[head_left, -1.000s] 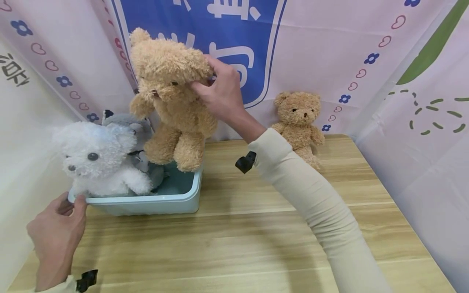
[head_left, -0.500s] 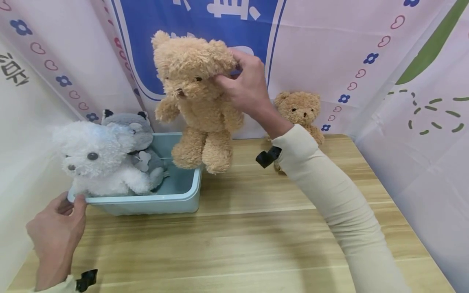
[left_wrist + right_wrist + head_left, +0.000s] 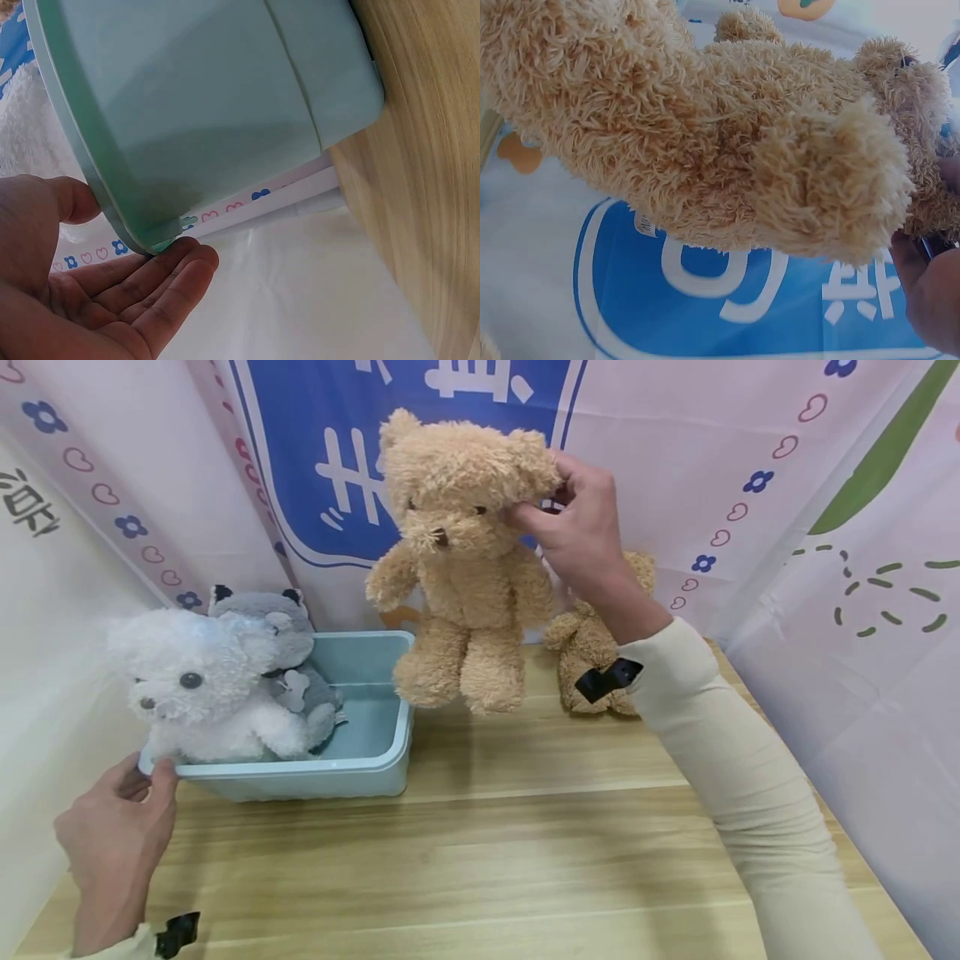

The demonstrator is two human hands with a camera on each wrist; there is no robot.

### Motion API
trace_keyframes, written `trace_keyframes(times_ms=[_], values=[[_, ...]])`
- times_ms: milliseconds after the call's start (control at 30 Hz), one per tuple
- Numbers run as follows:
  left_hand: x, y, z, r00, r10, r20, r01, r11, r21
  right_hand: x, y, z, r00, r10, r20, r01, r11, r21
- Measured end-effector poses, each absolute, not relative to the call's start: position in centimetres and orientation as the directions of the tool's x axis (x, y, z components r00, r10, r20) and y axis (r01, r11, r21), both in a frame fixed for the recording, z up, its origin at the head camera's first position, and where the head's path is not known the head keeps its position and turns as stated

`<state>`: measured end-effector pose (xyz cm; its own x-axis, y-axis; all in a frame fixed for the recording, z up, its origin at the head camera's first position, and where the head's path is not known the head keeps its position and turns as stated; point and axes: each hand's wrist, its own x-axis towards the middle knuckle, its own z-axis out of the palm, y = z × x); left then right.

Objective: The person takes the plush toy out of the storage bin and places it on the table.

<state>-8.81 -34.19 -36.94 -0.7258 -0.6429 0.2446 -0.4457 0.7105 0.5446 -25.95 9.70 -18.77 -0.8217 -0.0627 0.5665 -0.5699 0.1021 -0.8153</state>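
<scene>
A light brown teddy bear (image 3: pixel 468 560) hangs upright above the table, right of the bin. My right hand (image 3: pixel 581 518) pinches it at the side of its head; in the right wrist view its furry body (image 3: pixel 705 135) fills most of the picture. My left hand (image 3: pixel 120 835) grips the near left corner of a light blue plastic bin (image 3: pixel 300 781), thumb at the rim and fingers beneath it in the left wrist view (image 3: pixel 112 292). Inside the bin sit a white plush dog (image 3: pixel 202 693) and, behind it, a grey plush animal (image 3: pixel 262 618) with dark-tipped ears.
A second brown teddy bear (image 3: pixel 592 652) sits at the back of the wooden table (image 3: pixel 480 860), partly covered by my right forearm. Printed cloth walls (image 3: pixel 652 460) enclose the table at the back and sides.
My right hand has carried the teddy bear rightward, from over the bin to beside it, exposing the bin's right part. My left hand stays at the bin's corner. The second bear is now more covered.
</scene>
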Motion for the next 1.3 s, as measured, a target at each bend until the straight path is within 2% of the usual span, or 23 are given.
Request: trace_keyframes(times_ms=[233,767,1133,1300], values=[[-9.0,-34.0,-37.0,-0.729,-0.649,0.217,-0.469,0.704,0.533,-25.7,12.4,-19.7,-0.852,-0.048,0.521,-0.522,0.021,-0.853],[-8.9,-34.2,-37.2,-0.711,-0.672,0.207,-0.492,0.686,0.536,-25.3,17.7,-23.4,-0.882,-0.027,0.470,-0.469,-0.035,-0.882],[-8.8,-34.4,-37.1,-0.709,-0.675,0.203,-0.492,0.680,0.543,-24.8,20.9,-26.8,-0.911,-0.027,0.412,-0.411,0.148,-0.899],[-9.0,-34.2,-37.1,-0.710,-0.674,0.203,-0.495,0.683,0.537,-24.5,22.6,-28.3,-0.914,-0.026,0.405,-0.404,0.157,-0.901]])
